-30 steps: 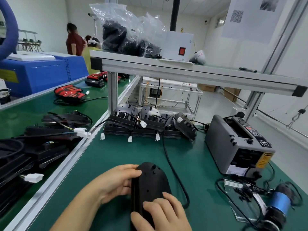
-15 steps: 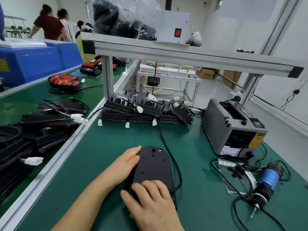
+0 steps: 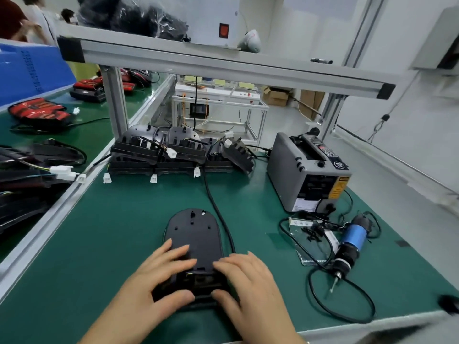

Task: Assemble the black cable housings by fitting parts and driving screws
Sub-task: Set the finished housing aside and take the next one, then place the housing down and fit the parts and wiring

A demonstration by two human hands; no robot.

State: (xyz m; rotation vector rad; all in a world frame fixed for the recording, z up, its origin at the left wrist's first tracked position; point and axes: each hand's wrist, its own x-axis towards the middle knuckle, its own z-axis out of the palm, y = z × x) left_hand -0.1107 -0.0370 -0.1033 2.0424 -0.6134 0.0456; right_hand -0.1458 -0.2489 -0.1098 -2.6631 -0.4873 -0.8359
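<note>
One black cable housing (image 3: 193, 232) lies flat on the green mat (image 3: 124, 219) in front of me, rounded end away from me. Its black cable (image 3: 218, 212) runs from its right side toward the back. My left hand (image 3: 159, 281) grips the housing's near left corner, fingers on top and thumb against the near end. My right hand (image 3: 248, 281) grips the near right corner the same way. The open near end shows between my thumbs. A blue electric screwdriver (image 3: 350, 242) lies to the right beside a clear tray of black screws (image 3: 313, 234).
A row of stacked black housings (image 3: 173, 155) with white connectors stands at the back under the aluminium shelf (image 3: 223, 65). A grey tape dispenser (image 3: 305, 170) sits at the back right. More black parts (image 3: 24, 170) lie on the left belt. The bench's front edge is near my wrists.
The housing now lies flat on the mat. My left hand slid from its left side to the near end, and my right hand shifted to the near right corner.
</note>
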